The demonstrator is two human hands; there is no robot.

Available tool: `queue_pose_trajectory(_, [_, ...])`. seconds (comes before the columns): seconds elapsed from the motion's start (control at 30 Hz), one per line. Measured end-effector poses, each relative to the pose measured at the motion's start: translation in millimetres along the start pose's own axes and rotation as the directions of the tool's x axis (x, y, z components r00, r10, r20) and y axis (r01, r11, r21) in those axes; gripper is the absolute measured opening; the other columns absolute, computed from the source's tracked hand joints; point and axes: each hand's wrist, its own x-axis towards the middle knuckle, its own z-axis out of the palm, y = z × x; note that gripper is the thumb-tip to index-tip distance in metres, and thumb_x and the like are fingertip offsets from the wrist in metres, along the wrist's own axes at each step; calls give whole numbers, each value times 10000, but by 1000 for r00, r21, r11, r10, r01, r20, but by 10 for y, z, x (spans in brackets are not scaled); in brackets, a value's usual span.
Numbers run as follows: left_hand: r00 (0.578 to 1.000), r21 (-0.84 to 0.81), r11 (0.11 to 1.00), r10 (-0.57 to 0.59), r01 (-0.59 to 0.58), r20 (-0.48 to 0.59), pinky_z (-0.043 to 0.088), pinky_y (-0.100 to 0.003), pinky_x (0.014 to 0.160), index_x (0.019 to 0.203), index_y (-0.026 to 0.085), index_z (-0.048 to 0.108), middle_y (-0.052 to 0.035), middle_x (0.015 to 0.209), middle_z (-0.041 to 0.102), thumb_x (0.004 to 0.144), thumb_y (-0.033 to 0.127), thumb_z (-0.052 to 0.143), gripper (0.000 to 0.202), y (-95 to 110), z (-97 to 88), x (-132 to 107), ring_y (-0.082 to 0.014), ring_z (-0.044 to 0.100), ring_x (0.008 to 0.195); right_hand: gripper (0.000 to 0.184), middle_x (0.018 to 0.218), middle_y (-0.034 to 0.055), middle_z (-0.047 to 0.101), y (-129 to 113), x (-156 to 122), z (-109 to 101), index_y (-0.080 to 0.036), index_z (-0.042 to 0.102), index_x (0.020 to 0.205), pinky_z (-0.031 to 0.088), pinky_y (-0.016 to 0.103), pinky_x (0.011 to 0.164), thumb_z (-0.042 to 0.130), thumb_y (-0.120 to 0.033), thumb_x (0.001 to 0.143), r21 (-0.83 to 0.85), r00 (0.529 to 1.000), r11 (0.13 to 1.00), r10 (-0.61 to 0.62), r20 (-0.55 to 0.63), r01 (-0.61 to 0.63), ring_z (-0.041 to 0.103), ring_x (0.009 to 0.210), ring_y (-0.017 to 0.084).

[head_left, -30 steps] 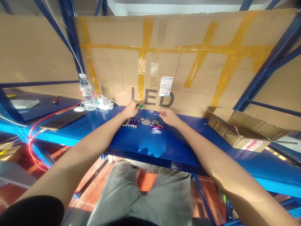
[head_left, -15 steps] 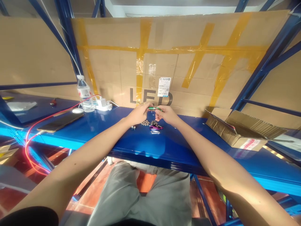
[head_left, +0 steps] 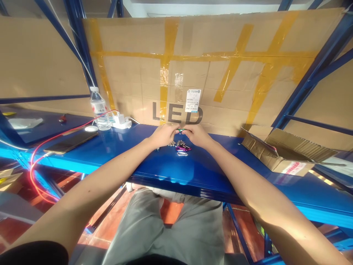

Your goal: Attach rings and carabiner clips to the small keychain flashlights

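A small green carabiner is held between both hands above the blue table, mostly covered by fingers. My left hand is closed on its left end. The fingers of my right hand pinch the other end, thumb close to the left thumb. Just below the hands lie purple carabiners and a silver one. Behind these sits a small pile of metal pieces, too small to make out; the left hand partly hides another pile.
On the left stand a water bottle and a white power strip, near a phone with a red cable. An open cardboard box rests at the right. A large cardboard sheet closes off the back.
My hands have drawn closer together and slightly lower around the green carabiner. Less of it shows now. The left hand covers more of the metal pieces.
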Motion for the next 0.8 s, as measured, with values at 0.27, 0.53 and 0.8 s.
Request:
queue_pose_trajectory(0.27, [984, -381, 909, -133, 167, 115, 450, -316, 673, 799, 202, 556, -26, 715, 623, 1027, 329, 364, 324, -50, 138, 16, -174, 561, 649, 284, 710, 32, 611, -21, -8, 3, -198, 531, 688, 332, 299, 650, 481, -197, 968, -108, 1000, 994, -19, 22, 21, 511, 686, 173])
queue_pose_trajectory(0.53, [960, -466, 840, -264, 278, 97, 464, -287, 656, 972, 188, 624, -18, 755, 638, 954, 235, 470, 162, -146, 81, 58, -165, 582, 689, 325, 669, 35, 610, -15, 0, -40, -198, 536, 663, 351, 300, 644, 493, -231, 983, -65, 995, 993, 98, 2, -97, 525, 663, 177])
queue_pose_trajectory(0.8, [946, -249, 915, -287, 317, 151, 525, -345, 861, 932, 224, 757, -60, 1072, 754, 824, 235, 587, 202, -615, -50, -53, -227, 675, 935, 315, 681, 43, 604, 24, -3, -48, -198, 546, 669, 349, 311, 633, 518, -254, 977, -61, 988, 987, 152, 17, -150, 509, 653, 182])
